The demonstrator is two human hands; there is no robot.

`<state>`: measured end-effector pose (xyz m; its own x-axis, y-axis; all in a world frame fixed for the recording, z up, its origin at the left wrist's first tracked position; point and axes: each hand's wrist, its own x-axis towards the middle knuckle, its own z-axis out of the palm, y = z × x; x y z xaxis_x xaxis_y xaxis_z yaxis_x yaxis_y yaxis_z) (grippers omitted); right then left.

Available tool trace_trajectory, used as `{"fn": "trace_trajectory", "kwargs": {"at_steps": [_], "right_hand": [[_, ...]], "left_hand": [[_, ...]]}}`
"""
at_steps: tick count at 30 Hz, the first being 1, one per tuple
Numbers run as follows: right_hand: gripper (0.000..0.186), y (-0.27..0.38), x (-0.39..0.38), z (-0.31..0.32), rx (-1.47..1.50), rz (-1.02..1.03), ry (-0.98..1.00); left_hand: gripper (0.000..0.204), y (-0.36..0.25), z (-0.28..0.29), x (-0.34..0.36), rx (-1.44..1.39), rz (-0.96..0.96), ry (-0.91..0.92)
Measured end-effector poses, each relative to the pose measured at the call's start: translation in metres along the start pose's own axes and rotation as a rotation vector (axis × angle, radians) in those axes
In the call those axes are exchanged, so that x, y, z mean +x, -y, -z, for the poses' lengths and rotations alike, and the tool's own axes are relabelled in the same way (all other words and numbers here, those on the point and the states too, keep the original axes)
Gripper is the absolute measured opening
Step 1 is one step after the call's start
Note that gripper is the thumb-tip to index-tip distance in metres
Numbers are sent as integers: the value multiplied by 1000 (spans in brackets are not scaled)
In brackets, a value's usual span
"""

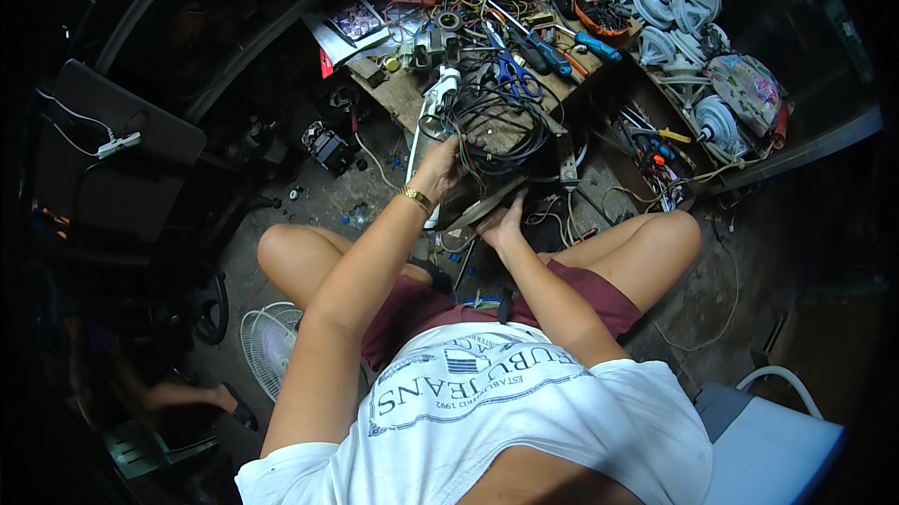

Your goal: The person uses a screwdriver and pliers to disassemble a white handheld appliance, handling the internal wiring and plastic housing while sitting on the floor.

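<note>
White printed T-shirt [534, 402] sits behind both hands. The left hand [440, 170] grasps thin multicoloured wires [449, 127] beside a long white plastic column [438, 93] just beyond; the right hand [504, 221] supports a flat greyish plate [482, 206].

Both forearms [375, 257] reach forward, left grip [441, 169] curled farther out, right grip [503, 223] partly hidden.

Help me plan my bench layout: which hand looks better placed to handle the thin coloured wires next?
Left, most likely: the left hand is right at the coloured wires, while the right hand is lower, at the flat rounded piece.
</note>
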<state>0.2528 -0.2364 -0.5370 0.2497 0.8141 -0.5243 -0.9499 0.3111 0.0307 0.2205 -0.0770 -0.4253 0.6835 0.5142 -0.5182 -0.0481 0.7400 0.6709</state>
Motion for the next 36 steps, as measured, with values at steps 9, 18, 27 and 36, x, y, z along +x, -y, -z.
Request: {"fn": "trace_trajectory", "kwargs": {"at_steps": [9,18,27,36], "right_hand": [[75,10,-32,-20,-312,378,-289],[57,28,-79,-74,-676,1014,-48],[44,53,-54,-92,-656,987,-62],[75,74,-23,-76,-699,898,-253]], "left_hand": [[20,-10,-21,-16,598,-317,-248],[30,-30,-37,-54,1234,-804,-559],[12,-124,10,-82,456,-787,-411],[24,-272,12,-196,867,-1049,-354]]}}
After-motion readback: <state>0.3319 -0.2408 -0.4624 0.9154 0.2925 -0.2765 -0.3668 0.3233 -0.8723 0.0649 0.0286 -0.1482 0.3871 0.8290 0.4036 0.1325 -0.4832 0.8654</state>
